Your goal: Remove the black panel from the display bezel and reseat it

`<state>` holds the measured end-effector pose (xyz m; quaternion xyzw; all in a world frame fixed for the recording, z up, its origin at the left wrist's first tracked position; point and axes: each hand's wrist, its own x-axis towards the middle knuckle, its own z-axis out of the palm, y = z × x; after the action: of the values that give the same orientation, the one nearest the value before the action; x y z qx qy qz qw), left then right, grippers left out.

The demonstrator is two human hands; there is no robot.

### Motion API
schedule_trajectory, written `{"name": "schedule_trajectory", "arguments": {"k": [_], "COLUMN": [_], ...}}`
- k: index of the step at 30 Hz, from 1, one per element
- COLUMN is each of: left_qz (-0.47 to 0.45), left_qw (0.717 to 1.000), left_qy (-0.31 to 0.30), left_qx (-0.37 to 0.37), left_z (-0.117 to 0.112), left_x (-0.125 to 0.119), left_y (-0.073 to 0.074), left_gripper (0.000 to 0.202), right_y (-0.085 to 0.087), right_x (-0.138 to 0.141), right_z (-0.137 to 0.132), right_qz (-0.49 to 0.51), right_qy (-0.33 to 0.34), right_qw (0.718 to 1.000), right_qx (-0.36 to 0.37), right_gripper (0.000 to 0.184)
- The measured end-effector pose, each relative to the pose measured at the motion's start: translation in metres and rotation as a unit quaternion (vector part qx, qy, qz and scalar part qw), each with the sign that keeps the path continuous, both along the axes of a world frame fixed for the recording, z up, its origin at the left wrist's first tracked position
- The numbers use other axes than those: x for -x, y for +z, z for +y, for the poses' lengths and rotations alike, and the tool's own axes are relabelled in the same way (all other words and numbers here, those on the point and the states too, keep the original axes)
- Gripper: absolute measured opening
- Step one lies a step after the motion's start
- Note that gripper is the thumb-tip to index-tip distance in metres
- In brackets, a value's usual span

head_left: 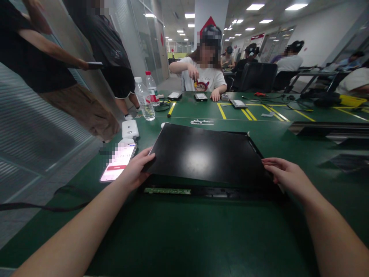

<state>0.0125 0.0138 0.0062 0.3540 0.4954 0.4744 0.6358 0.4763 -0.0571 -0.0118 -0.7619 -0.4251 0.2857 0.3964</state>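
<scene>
A flat black cover panel (204,154) lies on a black chassis on the green table (184,238). Its near edge is raised, and a strip of green circuit board (167,191) shows beneath it. My left hand (135,171) grips the panel's near left corner, fingers curled over the edge. My right hand (284,175) holds the near right corner, fingers laid along the edge.
A lit phone (118,162) and a white charger (130,129) lie left of the panel. Two water bottles (144,99) stand further back. A person (203,71) works opposite with small drives. Two people stand at left. A black cable (43,206) trails off the table's left edge.
</scene>
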Motion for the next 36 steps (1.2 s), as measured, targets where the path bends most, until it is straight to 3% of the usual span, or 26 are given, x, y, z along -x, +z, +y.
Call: {"name": "schedule_trajectory", "arguments": {"k": [16, 25, 36], "left_qz": [0.019, 0.021, 0.04], "left_qw": [0.999, 1.0, 0.999], "left_qy": [-0.004, -0.022, -0.017], "left_qx": [0.025, 0.006, 0.029], "left_z": [0.0, 0.001, -0.001], "left_x": [0.002, 0.005, 0.002], "left_y": [0.0, -0.004, 0.0], "left_gripper": [0.03, 0.042, 0.034], "right_y": [-0.008, -0.012, -0.009], "right_x": [-0.002, -0.007, -0.006], "right_z": [0.0, 0.001, 0.001], "right_qz": [-0.017, -0.097, -0.042], "right_qy": [-0.012, 0.023, -0.002], "right_qw": [1.0, 0.995, 0.999], "right_qx": [-0.005, -0.007, -0.016], "right_gripper": [0.039, 0.037, 0.038]}}
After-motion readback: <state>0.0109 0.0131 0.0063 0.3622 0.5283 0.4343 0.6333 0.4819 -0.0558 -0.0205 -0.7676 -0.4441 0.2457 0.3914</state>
